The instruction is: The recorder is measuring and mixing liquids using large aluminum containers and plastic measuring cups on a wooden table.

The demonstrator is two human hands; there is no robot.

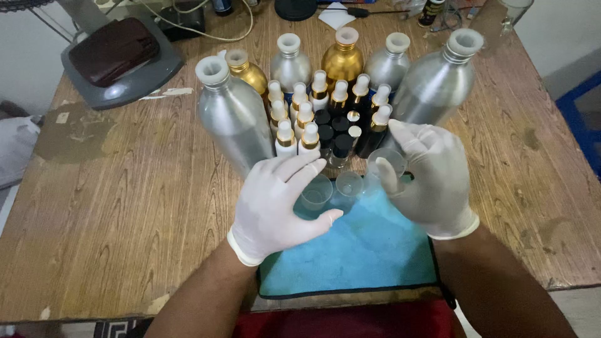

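Observation:
Both my hands wear white gloves over a blue cloth [369, 250] on the wooden table. My left hand [278, 206] curls around a small clear glass beaker [315, 195] standing on the cloth. My right hand [432, 178] holds another clear glass beaker [386, 164], lifted and tilted, between thumb and fingers. A third small beaker [349, 184] stands between them. Just behind is a cluster of small spray bottles [313, 119] with white and gold tops, some dark with black caps.
Large aluminium bottles stand at left [231, 116] and right [435, 81]; silver and gold bottles [342, 59] line the back. A grey scale with a dark red top [116, 59] sits at the far left, with cables behind. The table edge is near me.

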